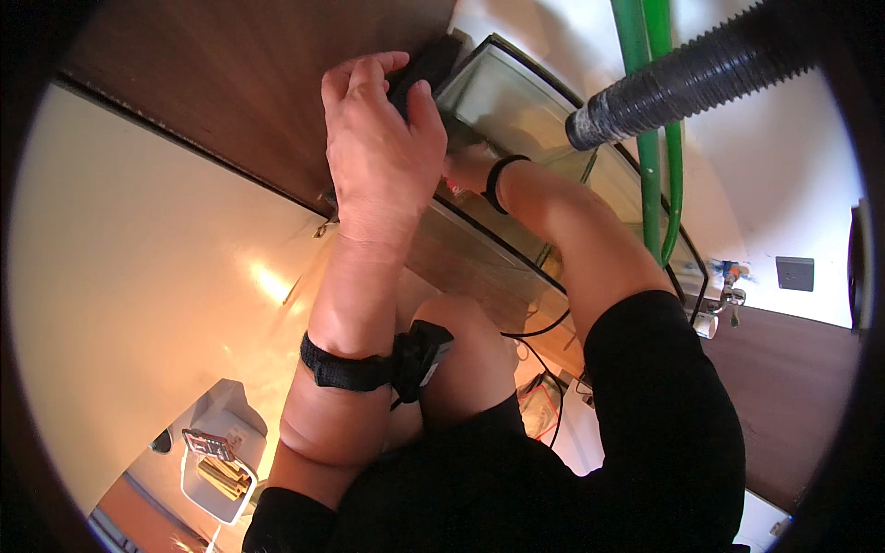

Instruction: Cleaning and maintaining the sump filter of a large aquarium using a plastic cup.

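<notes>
My left hand (384, 135) is raised over the near left end of a glass aquarium (498, 242), fingers curved and thumb apart, beside a dark object (432, 69) whose kind I cannot tell. Whether its fingertips touch that object is unclear. My right hand (473, 166) reaches into the tank, blurred and partly hidden behind my left hand. A small red item (453, 185) shows just below it; whether the hand holds it cannot be told. A black band circles my right wrist, and a strap with a small black device (418, 359) sits on my left forearm.
A black corrugated hose (677, 86) and green pipes (650, 173) cross above the tank at right. A metal tap (733, 297) and a grey wall socket (795, 273) are on the far right. Black cables (546, 359) hang below the tank. A white basket (218, 484) stands at lower left.
</notes>
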